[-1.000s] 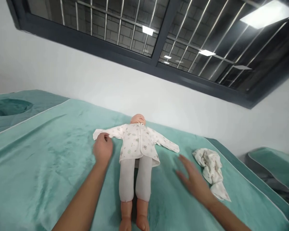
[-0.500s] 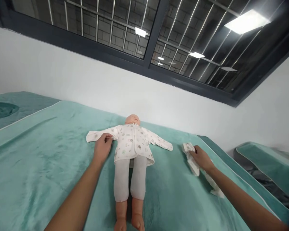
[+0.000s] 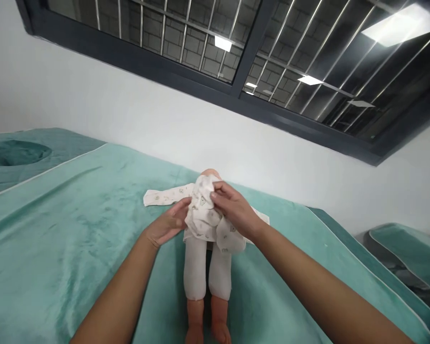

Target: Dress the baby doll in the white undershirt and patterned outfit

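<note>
A baby doll (image 3: 195,272) lies on its back, with whitish legs and reddish feet toward me. It wears a white printed baby jacket (image 3: 170,196) whose sleeves stretch out to both sides. Over its chest, my right hand (image 3: 232,205) pinches a bunched white printed baby garment (image 3: 204,210), part of which hangs down toward the doll's legs. The garment hides the jacket's front and much of the doll's head. My left hand (image 3: 170,222) is at the garment's left edge, thumb and fingers apart; whether it touches the cloth I cannot tell.
A smooth green cover (image 3: 93,229) lies under the doll. Behind it rises a white wall (image 3: 146,124) with a dark-framed, barred window (image 3: 215,91). Other green padded surfaces (image 3: 412,248) stand at the right and far left.
My right hand has brought the bunched garment from the right side of the cover to above the doll's chest. My left hand has left the jacket's sleeve and moved toward the garment, its fingers opening.
</note>
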{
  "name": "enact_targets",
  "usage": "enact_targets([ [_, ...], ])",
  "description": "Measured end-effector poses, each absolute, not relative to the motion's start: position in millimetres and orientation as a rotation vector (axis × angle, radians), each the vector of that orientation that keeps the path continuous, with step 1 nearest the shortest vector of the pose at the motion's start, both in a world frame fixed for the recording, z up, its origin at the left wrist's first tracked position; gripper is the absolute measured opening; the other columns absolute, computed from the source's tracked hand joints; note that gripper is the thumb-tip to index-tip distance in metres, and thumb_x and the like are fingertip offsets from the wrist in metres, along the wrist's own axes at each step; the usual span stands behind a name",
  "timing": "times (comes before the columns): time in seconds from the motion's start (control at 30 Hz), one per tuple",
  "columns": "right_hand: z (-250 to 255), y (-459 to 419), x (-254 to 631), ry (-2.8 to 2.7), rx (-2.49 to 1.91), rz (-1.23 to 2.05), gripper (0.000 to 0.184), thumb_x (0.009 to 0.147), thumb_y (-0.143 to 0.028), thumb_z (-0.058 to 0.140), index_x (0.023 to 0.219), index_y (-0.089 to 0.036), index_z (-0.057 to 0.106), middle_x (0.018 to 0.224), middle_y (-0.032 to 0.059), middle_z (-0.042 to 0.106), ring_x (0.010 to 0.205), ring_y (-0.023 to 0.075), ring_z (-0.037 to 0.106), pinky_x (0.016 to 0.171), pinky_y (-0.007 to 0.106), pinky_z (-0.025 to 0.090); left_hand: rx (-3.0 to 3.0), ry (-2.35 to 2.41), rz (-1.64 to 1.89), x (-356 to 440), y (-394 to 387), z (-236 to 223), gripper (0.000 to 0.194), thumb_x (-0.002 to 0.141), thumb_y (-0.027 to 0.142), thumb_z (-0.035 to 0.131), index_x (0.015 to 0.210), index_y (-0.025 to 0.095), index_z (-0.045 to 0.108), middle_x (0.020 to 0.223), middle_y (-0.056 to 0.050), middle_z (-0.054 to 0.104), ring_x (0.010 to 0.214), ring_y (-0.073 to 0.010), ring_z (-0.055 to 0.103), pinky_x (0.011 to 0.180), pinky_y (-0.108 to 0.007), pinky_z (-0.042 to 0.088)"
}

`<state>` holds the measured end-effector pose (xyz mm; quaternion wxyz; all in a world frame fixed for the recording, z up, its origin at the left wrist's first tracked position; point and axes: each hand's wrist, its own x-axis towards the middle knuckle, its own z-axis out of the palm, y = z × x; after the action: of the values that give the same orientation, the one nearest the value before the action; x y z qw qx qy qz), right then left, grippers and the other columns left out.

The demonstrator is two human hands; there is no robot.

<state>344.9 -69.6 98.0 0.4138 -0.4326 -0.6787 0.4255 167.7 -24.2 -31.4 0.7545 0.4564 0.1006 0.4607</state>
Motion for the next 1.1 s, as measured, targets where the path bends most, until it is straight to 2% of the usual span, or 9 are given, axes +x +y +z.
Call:
enact_targets([
  [0.13,88.4,-60.1,336.4,-1.865,-1.143,0.834,0.015,0.09,-0.038,0.056,0.088,-0.023,0.059,0.083,-0.0007,0.054,0.079,0.0156,0.05,0.074,0.028,0.043,1.034,0.326,0.999,170.0,-24.4,-35.8,0.053,0.063,0.038,0.084,0.109,0.015,0.071,0.108,-0.015,0.073,0.11,-0.0358,0.063,0.089,-0.044,0.05],
  [0.27,100.6,-67.9,341.2,-1.798,-1.205,0.674,0.015,0.092,-0.037,0.052,0.09,-0.024,0.058,0.088,-0.001,0.053,0.084,0.0162,0.049,0.078,0.028,0.04,0.921,0.4,1.344,169.1,-35.6,-13.7,0.035,0.077,0.037,0.073,0.105,0.016,0.071,0.109,-0.012,0.072,0.109,-0.0316,0.063,0.09,-0.042,0.05],
  [0.37,114.0,-83.1,350.3,-1.776,-1.224,0.632,0.013,0.092,-0.034,0.053,0.085,-0.025,0.058,0.092,-0.0018,0.053,0.081,0.0148,0.049,0.077,0.028,0.04,0.903,0.412,1.519,166.1,-46.6,27.2,0.026,0.079,0.035,0.071,0.097,0.016,0.071,0.102,-0.01,0.073,0.101,-0.0281,0.065,0.085,-0.037,0.051],
  [0.5,137.1,-104.0,359.6,-1.779,-1.17,0.517,0.017,0.089,-0.032,0.057,0.075,-0.023,0.056,0.094,-0.0002,0.057,0.082,0.0157,0.052,0.081,0.031,0.043,0.959,0.364,1.577,164.6,-62.7,94.5,0.019,0.082,0.033,0.07,0.09,0.017,0.068,0.083,-0.003,0.069,0.08,-0.0186,0.066,0.07,-0.027,0.051],
  [0.6,162.2,-111.2,359.2,-1.758,-1.046,0.462,0.014,0.084,-0.035,0.067,0.085,-0.024,0.059,0.1,0.0009,0.06,0.096,0.0179,0.056,0.087,0.033,0.045,1.104,0.332,1.41,165.1,-79.6,135.3,0.017,0.081,0.032,0.071,0.088,0.017,0.067,0.075,-0.001,0.065,0.066,-0.0135,0.061,0.061,-0.023,0.049],
  [0.7,186.7,-110.8,354.4,-1.841,-0.854,0.658,0.036,0.075,-0.032,0.078,0.106,-0.026,0.06,0.123,0.0021,0.058,0.112,0.0191,0.054,0.093,0.033,0.046,1.215,0.291,1.193,162.3,-97.4,162.2,0.017,0.082,0.031,0.071,0.091,0.017,0.067,0.07,0.0,0.062,0.057,-0.0119,0.058,0.055,-0.023,0.048],
  [0.87,203.6,-115.2,348.5,-1.941,-0.675,1.143,0.028,0.073,-0.027,0.08,0.096,-0.021,0.065,0.092,0.0004,0.067,0.084,0.0162,0.063,0.072,0.028,0.051,1.371,0.348,1.047,148.4,-117.3,185.4,0.022,0.079,0.033,0.074,0.089,0.015,0.069,0.072,-0.003,0.065,0.056,-0.013,0.059,0.05,-0.022,0.047],
  [0.97,203.9,-126.0,350.0,-1.971,-0.642,1.277,0.026,0.075,-0.03,0.078,0.096,-0.018,0.069,0.088,0.0016,0.069,0.082,0.0174,0.065,0.071,0.028,0.052,1.428,0.403,1.076,141.9,-123.8,192.0,0.022,0.078,0.034,0.075,0.086,0.015,0.069,0.074,-0.004,0.067,0.059,-0.0151,0.062,0.052,-0.024,0.048],
  [1.1,200.8,-136.2,359.3,-1.927,-0.556,1.457,0.04,0.075,-0.043,0.077,0.104,-0.017,0.07,0.092,0.0049,0.071,0.084,0.02,0.068,0.07,0.028,0.054,1.377,0.405,1.31,140.1,-123.8,194.7,0.019,0.078,0.033,0.074,0.084,0.017,0.066,0.071,-0.001,0.064,0.06,-0.0145,0.062,0.055,-0.024,0.049],
])
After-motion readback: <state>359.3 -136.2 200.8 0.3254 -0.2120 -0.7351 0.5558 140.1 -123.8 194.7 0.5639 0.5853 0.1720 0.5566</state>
